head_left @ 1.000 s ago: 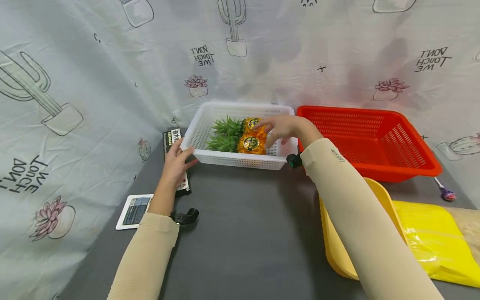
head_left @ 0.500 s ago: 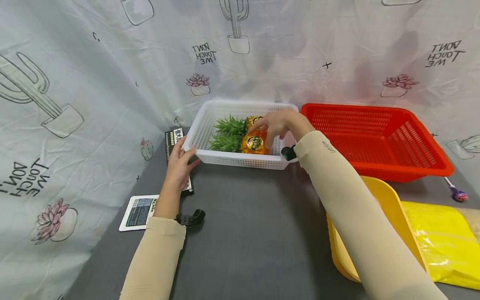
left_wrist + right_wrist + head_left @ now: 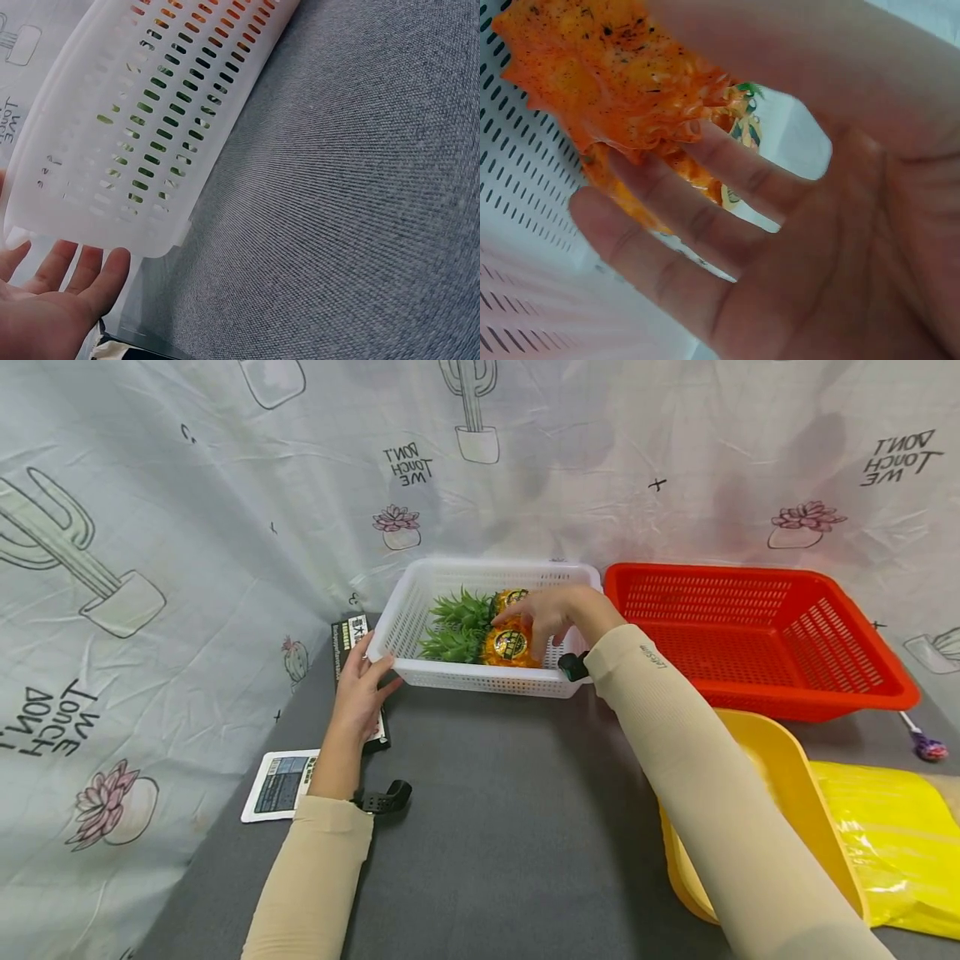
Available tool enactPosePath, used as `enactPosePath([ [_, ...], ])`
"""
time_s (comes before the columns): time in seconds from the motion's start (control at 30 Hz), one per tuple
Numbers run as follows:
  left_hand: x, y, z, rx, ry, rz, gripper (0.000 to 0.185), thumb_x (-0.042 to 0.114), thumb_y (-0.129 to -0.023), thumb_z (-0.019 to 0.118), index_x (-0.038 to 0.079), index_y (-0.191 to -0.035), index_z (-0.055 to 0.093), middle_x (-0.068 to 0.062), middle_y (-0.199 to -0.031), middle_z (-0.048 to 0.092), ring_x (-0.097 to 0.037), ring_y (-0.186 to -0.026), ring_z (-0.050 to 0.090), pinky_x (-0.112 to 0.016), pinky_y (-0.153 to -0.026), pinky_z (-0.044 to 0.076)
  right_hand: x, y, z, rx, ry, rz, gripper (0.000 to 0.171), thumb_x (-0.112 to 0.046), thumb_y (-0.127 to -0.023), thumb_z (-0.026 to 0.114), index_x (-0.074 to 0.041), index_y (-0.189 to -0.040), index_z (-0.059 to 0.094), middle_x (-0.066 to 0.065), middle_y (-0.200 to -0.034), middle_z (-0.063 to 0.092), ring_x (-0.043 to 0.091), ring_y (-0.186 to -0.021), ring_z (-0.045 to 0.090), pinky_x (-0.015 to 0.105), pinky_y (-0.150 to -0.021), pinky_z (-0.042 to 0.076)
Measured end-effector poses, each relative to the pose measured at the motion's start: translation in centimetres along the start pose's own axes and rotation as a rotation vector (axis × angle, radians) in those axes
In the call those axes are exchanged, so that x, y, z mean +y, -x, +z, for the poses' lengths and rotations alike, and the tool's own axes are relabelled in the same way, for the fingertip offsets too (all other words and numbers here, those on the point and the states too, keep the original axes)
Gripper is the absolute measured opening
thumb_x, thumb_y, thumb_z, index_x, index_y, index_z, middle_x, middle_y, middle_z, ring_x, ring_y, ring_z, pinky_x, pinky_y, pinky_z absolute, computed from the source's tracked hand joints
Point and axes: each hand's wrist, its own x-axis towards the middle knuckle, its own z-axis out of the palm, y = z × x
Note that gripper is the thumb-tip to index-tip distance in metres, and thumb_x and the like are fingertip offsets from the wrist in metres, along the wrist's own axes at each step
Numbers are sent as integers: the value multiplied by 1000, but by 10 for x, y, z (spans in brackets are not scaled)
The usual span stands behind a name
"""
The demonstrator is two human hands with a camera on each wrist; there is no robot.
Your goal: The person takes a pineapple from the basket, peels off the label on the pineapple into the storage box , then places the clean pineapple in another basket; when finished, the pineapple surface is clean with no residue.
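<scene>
Two orange pineapples, the nearer one and the farther one, lie side by side in a white plastic basket. Green leaf tops point left, and round labels mark both fruits. My right hand reaches down over the nearer pineapple. In the right wrist view its extended fingers lie along the bumpy orange skin, fingertips right at the surface. My left hand holds the basket's near left corner. In the left wrist view, several fingertips meet the basket's end wall.
A red basket stands right of the white one. Nearer lie a yellow tray, partly under my right forearm, a yellow packet and a lollipop. Left are a black box and a white-edged packet.
My right hand has lowered slightly leftward onto the nearer pineapple, its fingers now closer around it. The left hand stays at the basket corner. The view has shifted a little.
</scene>
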Motion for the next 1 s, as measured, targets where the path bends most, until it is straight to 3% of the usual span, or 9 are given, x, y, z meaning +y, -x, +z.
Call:
enactPosePath([
  [0.13, -1, 1, 1, -8, 8, -4, 64, 13, -107, 53, 26, -164, 28, -11, -168, 32, -36, -151, 37, -54, -119, 39, 0, -1, 4, -13, 8, 21, 102, 1, -81, 81, -35, -163, 31, 12, -159, 35, 30, -137, 37, 51, -109, 49],
  [0.3, -2, 2, 2, -11, -3, 9, 62, 14, -107, 53, 25, -164, 29, -11, -168, 33, -34, -151, 38, -55, -119, 39, -1, -3, 7, 8, 27, 23, 107, 6, -79, 79, -34, -164, 27, 12, -162, 32, 28, -129, 39, 40, -91, 57],
  [0.43, -2, 2, 2, -9, -12, 20, 62, 14, -108, 53, 25, -164, 28, -10, -168, 33, -34, -152, 37, -55, -119, 39, -3, -5, 10, 37, 79, 18, 108, 7, -78, 80, -32, -164, 28, 12, -166, 27, 31, -139, 35, 45, -101, 56],
  [0.57, 0, 1, 2, -5, -25, 32, 62, 14, -108, 53, 25, -164, 28, -13, -168, 32, -34, -152, 37, -57, -119, 38, -6, -5, 10, 58, 116, 25, 110, 4, -77, 83, -34, -164, 28, 12, -165, 28, 32, -136, 37, 45, -103, 55],
  [0.8, 2, 0, 1, 2, -34, 30, 62, 14, -108, 53, 25, -164, 29, -14, -168, 33, -34, -152, 37, -57, -119, 38, -9, -4, 10, 75, 118, 36, 109, 3, -75, 84, -36, -162, 31, 12, -159, 33, 32, -127, 40, 44, -101, 55],
  [1.0, 1, 1, 3, -7, -38, 18, 62, 14, -108, 52, 24, -164, 28, -13, -167, 35, -36, -152, 37, -57, -118, 39, -8, -2, 12, 77, 74, 23, 103, 5, -73, 80, -33, -157, 33, 11, -150, 36, 30, -119, 44, 41, -90, 58],
])
